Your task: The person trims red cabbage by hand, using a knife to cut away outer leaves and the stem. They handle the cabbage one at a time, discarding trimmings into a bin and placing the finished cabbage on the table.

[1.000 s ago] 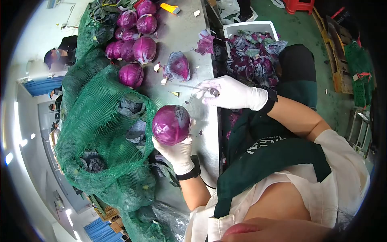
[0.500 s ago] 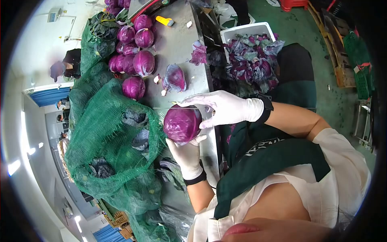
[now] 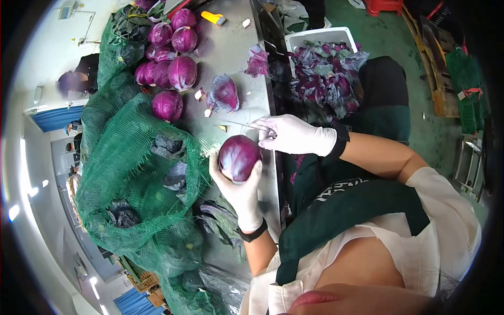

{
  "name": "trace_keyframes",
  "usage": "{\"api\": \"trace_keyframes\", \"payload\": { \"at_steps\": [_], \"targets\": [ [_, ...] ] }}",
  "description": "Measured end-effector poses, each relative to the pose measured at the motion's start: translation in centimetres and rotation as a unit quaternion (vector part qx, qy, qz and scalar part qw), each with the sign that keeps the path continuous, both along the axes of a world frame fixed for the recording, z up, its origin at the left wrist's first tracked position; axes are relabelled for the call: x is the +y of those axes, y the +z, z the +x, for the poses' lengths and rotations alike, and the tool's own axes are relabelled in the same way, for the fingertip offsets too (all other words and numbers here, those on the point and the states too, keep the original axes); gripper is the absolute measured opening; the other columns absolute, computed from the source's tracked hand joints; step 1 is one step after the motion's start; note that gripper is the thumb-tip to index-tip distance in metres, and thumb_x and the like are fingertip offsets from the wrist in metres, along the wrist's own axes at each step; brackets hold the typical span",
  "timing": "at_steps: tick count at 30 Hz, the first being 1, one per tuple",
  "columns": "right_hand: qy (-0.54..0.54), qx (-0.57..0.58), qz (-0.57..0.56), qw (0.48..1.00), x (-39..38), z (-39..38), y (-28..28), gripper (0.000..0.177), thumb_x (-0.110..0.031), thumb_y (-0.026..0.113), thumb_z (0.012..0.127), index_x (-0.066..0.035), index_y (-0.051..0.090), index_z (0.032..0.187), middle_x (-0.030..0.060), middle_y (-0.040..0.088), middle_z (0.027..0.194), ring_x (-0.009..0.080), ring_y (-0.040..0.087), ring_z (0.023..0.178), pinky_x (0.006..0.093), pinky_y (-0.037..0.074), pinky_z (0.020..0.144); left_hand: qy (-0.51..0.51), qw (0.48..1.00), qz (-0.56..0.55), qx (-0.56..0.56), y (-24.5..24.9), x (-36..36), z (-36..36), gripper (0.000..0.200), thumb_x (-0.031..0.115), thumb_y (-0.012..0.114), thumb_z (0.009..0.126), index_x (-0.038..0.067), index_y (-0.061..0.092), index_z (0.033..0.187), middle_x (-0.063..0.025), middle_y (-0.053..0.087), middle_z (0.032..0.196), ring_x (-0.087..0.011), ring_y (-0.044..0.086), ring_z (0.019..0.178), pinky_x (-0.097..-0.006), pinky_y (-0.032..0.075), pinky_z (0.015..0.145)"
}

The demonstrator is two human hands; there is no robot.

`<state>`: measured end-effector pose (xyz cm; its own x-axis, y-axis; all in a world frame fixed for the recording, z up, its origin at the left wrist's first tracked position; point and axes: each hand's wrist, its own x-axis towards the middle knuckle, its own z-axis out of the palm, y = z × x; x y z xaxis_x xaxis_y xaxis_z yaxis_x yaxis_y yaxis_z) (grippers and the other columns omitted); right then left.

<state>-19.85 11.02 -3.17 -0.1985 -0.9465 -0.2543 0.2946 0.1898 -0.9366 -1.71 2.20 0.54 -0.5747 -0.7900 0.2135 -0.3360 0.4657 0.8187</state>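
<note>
A red cabbage (image 3: 240,157) rests in my left hand (image 3: 239,191), whose gloved fingers and thumb cup it from below. My right hand (image 3: 294,135), also in a white glove, is closed around a knife (image 3: 247,126); its thin blade points left, just above the cabbage, and the handle is mostly hidden in my fist. A loose cabbage leaf (image 3: 223,93) and small cut pieces lie on the metal table (image 3: 226,47) beyond the blade. Another purple leaf (image 3: 257,61) hangs at the table's edge.
Several red cabbages (image 3: 182,73) are grouped at the far side, near a yellow-handled tool (image 3: 213,18). A green mesh sack (image 3: 136,178) with cabbages lies along the table. A white bin (image 3: 320,35) of leaves stands beside my leg. Another person (image 3: 88,73) is beyond the sack.
My right hand has come off the cabbage and drawn slightly up and right with the knife. The cabbage has turned in my left hand, showing a paler side.
</note>
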Motion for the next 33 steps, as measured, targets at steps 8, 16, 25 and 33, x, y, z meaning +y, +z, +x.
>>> {"api": "trace_keyframes", "payload": {
  "at_steps": [8,16,25,33],
  "targets": [
    [0.031,0.424,-0.057,0.903,1.0,0.4,2.0,0.060,-0.011,0.057,0.084,-0.008,0.045,0.143,0.0190,0.066,0.078,0.0353,0.066,0.066,0.0448,0.053,0.062,-0.044,0.968,-0.138,-0.206,1.8,-0.7,-0.9,0.102,0.029,0.089,0.069,-0.001,0.032,0.148,-0.0243,0.041,0.140,-0.0403,0.040,0.132,-0.0479,0.033,0.111],
    [-0.050,0.615,-0.104,0.780,0.7,1.0,1.5,0.069,-0.009,0.055,0.084,-0.010,0.037,0.150,0.0098,0.060,0.071,0.0254,0.060,0.050,0.0365,0.050,0.045,-0.082,0.978,-0.157,-0.114,-0.2,-1.5,-2.5,0.100,0.025,0.088,0.070,-0.006,0.030,0.146,-0.0269,0.043,0.137,-0.0411,0.041,0.132,-0.0488,0.033,0.111],
    [-0.117,0.623,-0.052,0.772,-4.2,-1.4,-0.3,0.033,-0.022,0.045,0.102,-0.006,0.055,0.129,0.0150,0.069,0.096,0.0275,0.069,0.068,0.0382,0.054,0.054,-0.038,0.946,-0.268,-0.180,0.0,0.4,-4.7,0.097,0.024,0.088,0.064,-0.006,0.036,0.140,-0.0273,0.044,0.129,-0.0424,0.043,0.125,-0.0500,0.035,0.107],
    [-0.178,0.594,0.108,0.778,-2.4,-11.3,-1.7,0.061,-0.012,0.055,0.086,-0.011,0.044,0.147,0.0138,0.065,0.073,0.0258,0.064,0.062,0.0377,0.053,0.057,-0.057,0.998,-0.010,-0.013,-1.1,-1.3,-0.4,0.099,0.017,0.089,0.065,0.000,0.033,0.145,-0.0181,0.041,0.140,-0.0289,0.044,0.130,-0.0413,0.034,0.113]
  ]
}}
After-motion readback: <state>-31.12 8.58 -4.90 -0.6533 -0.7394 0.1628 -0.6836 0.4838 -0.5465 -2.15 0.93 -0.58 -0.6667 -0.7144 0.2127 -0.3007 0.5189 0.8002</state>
